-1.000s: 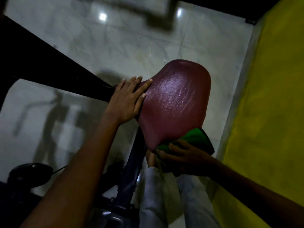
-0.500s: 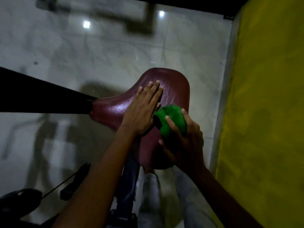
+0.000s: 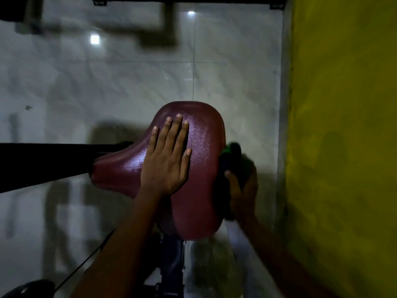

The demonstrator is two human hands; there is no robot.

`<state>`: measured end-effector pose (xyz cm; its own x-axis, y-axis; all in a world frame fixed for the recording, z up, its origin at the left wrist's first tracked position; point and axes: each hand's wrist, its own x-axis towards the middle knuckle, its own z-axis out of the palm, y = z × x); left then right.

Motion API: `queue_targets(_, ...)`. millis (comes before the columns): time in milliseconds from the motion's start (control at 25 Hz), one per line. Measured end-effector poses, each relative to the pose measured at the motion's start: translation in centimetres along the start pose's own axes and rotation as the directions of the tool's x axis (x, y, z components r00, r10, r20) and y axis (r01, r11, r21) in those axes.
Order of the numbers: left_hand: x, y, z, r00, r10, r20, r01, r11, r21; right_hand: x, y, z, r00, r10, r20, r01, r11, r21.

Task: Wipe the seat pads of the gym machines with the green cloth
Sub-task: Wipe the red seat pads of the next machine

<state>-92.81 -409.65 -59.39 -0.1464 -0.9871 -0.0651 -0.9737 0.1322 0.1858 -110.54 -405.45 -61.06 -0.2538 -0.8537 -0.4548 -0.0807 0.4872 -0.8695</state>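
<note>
Since half a second ago we have slid our left hand further onto the seat pad, and our right hand has carried the green cloth off the top and down to the pad's right edge. Our left hand lies flat, fingers straight and close together, pressing the maroon pad, likely to keep it from swivelling while we rub. Our right hand curls around the bunched cloth, holding it against the side of the pad next to the yellow wall; motion blur hides the exact finger positions. We judge the top is largely wiped and the side edge is being done.
</note>
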Motion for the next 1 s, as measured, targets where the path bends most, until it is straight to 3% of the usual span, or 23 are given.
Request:
queue_targets(160,-0.1,0.3,-0.2,1.000,-0.001,-0.006,0.001,1.000,0.005,9.9,-5.0,2.9,0.997,-0.063,0.046,0.070,0.983,-0.168)
queue_targets(280,-0.1,0.1,-0.3,1.000,-0.003,0.000,0.003,1.000,0.003,5.5,-3.4,1.3,0.996,-0.049,0.072,0.063,0.976,-0.207)
queue_targets(400,0.0,0.1,-0.1,1.000,0.017,0.002,-0.017,1.000,0.012,-2.1,-0.9,-1.2,0.988,0.051,0.145,-0.038,0.995,-0.090)
queue_targets(520,0.0,-0.1,0.0,1.000,0.011,-0.016,-0.011,1.000,0.020,0.7,-0.6,-0.8,0.988,0.074,0.136,-0.065,0.995,-0.070)
queue_targets(640,-0.1,0.0,0.0,1.000,0.001,-0.030,0.000,1.000,0.024,8.5,-4.7,1.3,0.981,-0.046,0.188,0.080,0.981,-0.175)
queue_targets(800,0.0,-0.2,0.4,0.999,0.003,-0.038,-0.001,0.999,0.041,14.6,-10.3,4.6,0.862,-0.136,0.488,0.366,0.832,-0.416)
queue_targets(1000,0.0,-0.5,0.7,0.999,0.001,-0.045,-0.001,1.000,-0.007,11.9,-8.7,1.4,0.922,0.040,0.385,0.097,0.939,-0.331)
